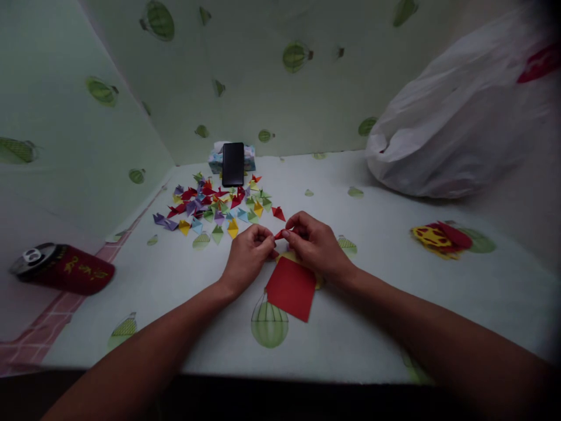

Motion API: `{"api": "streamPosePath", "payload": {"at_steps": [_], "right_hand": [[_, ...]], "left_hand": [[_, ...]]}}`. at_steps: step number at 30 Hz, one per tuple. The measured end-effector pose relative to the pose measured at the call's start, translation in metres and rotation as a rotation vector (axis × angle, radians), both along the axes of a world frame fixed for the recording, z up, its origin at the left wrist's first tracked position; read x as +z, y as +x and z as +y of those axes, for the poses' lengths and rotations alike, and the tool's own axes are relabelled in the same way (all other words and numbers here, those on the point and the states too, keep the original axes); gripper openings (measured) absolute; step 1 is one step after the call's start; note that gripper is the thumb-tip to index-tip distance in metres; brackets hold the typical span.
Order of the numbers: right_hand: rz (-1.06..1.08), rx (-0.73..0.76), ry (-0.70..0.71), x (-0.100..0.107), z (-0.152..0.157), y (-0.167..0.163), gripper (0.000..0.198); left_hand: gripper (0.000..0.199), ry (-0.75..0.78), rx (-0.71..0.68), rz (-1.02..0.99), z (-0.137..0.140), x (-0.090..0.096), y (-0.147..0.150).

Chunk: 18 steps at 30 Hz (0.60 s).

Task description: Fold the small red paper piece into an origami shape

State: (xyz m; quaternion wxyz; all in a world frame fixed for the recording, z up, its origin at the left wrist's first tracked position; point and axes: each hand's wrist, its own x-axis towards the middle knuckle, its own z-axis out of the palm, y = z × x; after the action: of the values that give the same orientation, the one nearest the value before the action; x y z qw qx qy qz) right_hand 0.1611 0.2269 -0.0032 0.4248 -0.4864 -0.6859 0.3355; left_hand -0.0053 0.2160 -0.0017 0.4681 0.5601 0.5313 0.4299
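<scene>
Pinching a small folded red paper at opposite ends, the left hand and right hand meet just beyond the red square sheet, the landmark for all positions given. Left hand: fingers curled inward, thumb and forefinger drawn together on the paper's left end. Right hand: fingers bent, thumb laid along the paper's right end, with little gap to the forefinger. The long axis of the folded paper runs crosswise beyond the sheet, rising slightly toward the right; which end is the tip cannot be told. Its visible part is narrow, plain and bright red, the remainder hidden by fingertips. Beyond the sheet and to its left lie many-coloured folded papers.
</scene>
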Motion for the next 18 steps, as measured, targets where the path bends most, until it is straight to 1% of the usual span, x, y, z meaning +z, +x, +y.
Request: {"api": "streamPosePath", "payload": {"at_steps": [5,7,11,14,18], "right_hand": [[-0.058,-0.009,0.064,0.0020,-0.0023,0.0000,0.003],[-0.065,-0.001,0.066,0.0025,-0.0028,-0.0001,0.002],[-0.090,0.016,0.068,0.0025,-0.0035,-0.0004,0.005],[-0.110,0.018,0.082,0.0022,-0.0043,-0.0005,0.008],[-0.134,0.014,0.124,0.0026,-0.0048,0.0009,0.009]], "left_hand": [[0.009,0.006,-0.012,-0.016,-0.0015,0.0010,-0.0007],[0.014,0.008,-0.034,-0.019,-0.0028,0.0015,-0.0011],[0.017,0.006,-0.084,-0.079,-0.0048,0.0011,-0.0007],[0.019,-0.005,-0.072,-0.131,-0.0052,0.0008,-0.0001],[0.020,-0.012,-0.080,-0.128,-0.0057,0.0012,0.0000]]}}
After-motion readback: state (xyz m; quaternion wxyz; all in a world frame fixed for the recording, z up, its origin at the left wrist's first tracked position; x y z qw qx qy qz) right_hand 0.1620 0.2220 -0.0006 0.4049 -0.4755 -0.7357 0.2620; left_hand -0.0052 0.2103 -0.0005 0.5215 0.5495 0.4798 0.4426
